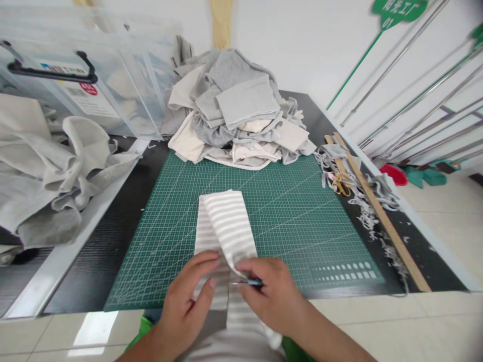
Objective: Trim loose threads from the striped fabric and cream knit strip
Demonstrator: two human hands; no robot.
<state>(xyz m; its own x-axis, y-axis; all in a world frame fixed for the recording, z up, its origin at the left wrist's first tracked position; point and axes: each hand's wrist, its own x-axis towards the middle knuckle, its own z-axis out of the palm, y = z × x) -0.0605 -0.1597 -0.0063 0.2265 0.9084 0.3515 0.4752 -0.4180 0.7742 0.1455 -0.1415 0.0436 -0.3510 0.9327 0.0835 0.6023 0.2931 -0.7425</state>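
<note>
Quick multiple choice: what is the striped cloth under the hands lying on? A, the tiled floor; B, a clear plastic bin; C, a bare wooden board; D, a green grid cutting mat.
D: the striped cloth lies spread on the green cutting mat, with both hands at its near end.

A long strip of white-and-grey striped knit fabric lies flat on the green cutting mat, its near end hanging over the table edge. Its upper layer is folded over at a slight angle. A small blue-handled blade tool lies across the strip's near part, mostly hidden.
</note>
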